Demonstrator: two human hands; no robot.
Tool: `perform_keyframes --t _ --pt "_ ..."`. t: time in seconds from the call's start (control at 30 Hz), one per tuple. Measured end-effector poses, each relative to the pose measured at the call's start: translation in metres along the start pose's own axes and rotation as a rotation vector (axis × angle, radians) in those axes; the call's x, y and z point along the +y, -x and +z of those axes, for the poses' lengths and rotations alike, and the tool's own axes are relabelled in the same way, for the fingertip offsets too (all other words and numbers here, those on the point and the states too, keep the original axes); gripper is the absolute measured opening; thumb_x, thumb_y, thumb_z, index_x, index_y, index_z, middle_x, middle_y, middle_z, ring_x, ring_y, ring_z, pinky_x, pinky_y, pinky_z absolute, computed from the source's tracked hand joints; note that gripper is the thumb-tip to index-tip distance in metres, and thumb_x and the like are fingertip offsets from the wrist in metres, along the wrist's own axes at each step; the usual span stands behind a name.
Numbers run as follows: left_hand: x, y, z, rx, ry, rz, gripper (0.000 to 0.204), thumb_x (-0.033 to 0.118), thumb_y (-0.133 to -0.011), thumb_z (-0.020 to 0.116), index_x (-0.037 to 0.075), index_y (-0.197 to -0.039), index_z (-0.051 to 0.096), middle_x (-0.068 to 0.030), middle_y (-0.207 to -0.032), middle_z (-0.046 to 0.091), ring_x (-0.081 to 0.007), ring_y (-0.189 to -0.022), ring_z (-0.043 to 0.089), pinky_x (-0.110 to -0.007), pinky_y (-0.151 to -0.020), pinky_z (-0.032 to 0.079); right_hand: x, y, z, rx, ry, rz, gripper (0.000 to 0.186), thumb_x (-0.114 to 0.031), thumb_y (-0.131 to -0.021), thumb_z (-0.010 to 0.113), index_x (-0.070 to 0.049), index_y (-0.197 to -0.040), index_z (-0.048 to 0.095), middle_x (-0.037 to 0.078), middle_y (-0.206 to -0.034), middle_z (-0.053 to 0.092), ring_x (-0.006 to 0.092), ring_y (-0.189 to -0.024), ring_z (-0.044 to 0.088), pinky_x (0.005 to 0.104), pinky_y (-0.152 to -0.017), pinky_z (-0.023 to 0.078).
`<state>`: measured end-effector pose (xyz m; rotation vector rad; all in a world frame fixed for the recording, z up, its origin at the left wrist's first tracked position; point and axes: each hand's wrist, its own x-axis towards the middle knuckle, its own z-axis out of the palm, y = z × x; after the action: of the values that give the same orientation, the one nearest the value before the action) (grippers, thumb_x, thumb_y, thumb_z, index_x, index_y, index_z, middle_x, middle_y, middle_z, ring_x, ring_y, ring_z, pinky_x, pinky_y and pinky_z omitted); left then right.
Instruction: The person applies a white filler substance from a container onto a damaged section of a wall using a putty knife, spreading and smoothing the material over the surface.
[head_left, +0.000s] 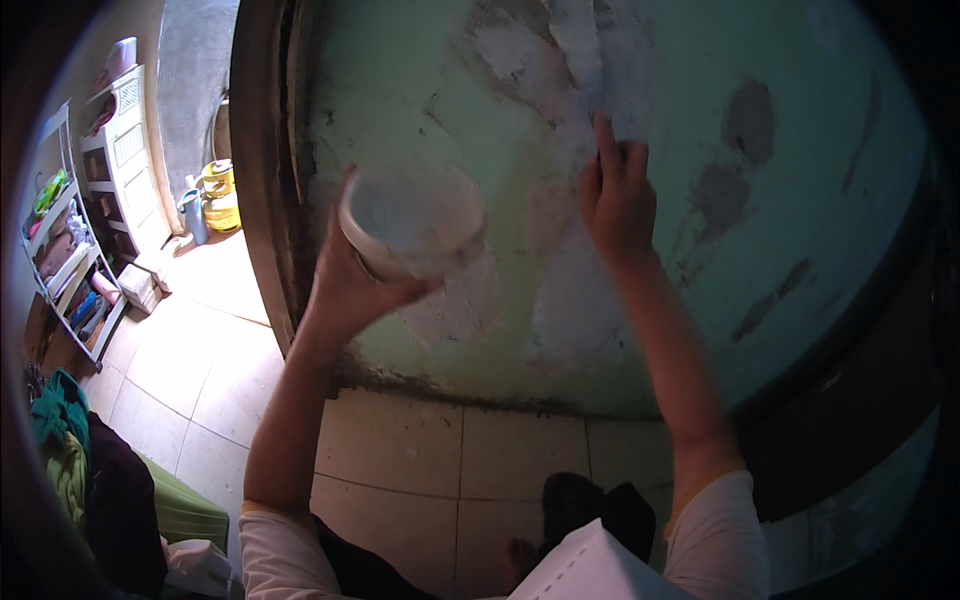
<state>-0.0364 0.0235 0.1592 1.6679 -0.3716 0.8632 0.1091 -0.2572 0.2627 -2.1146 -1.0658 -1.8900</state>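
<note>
My left hand grips a round, whitish plastic tub from its left side and below, the thumb along its front. The tub is tilted, its mouth partly toward me; what is inside is blurred. My right hand is up against the pale green wall, fingers curled and the index finger stretched upward. Whatever it holds is hidden by the fingers and blurred. Just above its fingertip, a whitish-grey patch with a pale vertical strip covers the wall. More grey patches lie below and to the right.
A dark wooden door frame stands left of the wall. Through the doorway are a crowded shelf rack, a yellow gas cylinder and sunlit tiles. Dark cloth hangs at lower left. Tiled floor runs along the wall's foot.
</note>
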Motion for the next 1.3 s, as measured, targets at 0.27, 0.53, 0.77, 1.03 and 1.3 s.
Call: perform_keyframes --t 0.27,0.53,0.77,1.03,1.3 --pt "0.007 -0.030 -0.024 0.257 0.053 0.075 0.121 0.018 -0.063 0.096 0.001 -0.157 0.021 -0.0174 -0.142 0.051 -0.0270 -0.130 0.054 -0.039 -0.109 0.048 0.018 -0.061 0.018 0.000 0.165 0.005 0.056 -0.016 -0.095 0.059 -0.012 -0.150 0.046 0.015 -0.103 0.053 0.0301 -0.073 0.064 0.0394 -0.059 0.059" --pt "-0.010 -0.009 -0.039 0.258 -0.117 0.013 0.131 0.024 -0.059 0.097 0.003 -0.160 0.015 -0.0179 -0.146 0.048 -0.0293 -0.134 0.051 -0.042 -0.112 0.046 0.002 0.046 0.012 -0.119 0.068 0.058 0.065 -0.017 -0.095 0.060 -0.006 -0.155 0.037 0.015 -0.104 0.052 0.0249 -0.072 0.064 0.0369 -0.054 0.057" --pt "-0.028 -0.005 -0.033 0.201 -0.015 0.043 0.135 0.025 -0.059 0.097 0.003 -0.160 0.012 -0.0179 -0.148 0.047 -0.0283 -0.135 0.051 -0.042 -0.112 0.046 -0.008 -0.051 0.029 0.066 0.101 -0.022 0.062 -0.015 -0.092 0.062 -0.012 -0.151 0.043 0.013 -0.103 0.052 0.0295 -0.070 0.065 0.0419 -0.055 0.058" --pt "-0.024 -0.003 -0.023 0.130 0.167 -0.018 0.137 0.024 -0.060 0.097 0.003 -0.161 0.007 -0.0188 -0.147 0.047 -0.0287 -0.134 0.052 -0.042 -0.111 0.046 -0.021 0.033 0.021 -0.190 0.060 0.075 0.065 -0.016 -0.092 0.062 -0.012 -0.154 0.042 0.014 -0.100 0.051 0.0294 -0.067 0.064 0.0406 -0.055 0.057" --pt "-0.025 -0.002 -0.020 0.111 0.141 -0.012 0.135 0.023 -0.061 0.097 0.002 -0.160 0.007 -0.0188 -0.147 0.047 -0.0283 -0.134 0.052 -0.042 -0.112 0.045 -0.007 -0.038 0.016 0.042 0.096 -0.032 0.063 -0.015 -0.093 0.060 -0.010 -0.153 0.043 0.015 -0.100 0.054 0.0284 -0.070 0.065 0.0397 -0.056 0.058"
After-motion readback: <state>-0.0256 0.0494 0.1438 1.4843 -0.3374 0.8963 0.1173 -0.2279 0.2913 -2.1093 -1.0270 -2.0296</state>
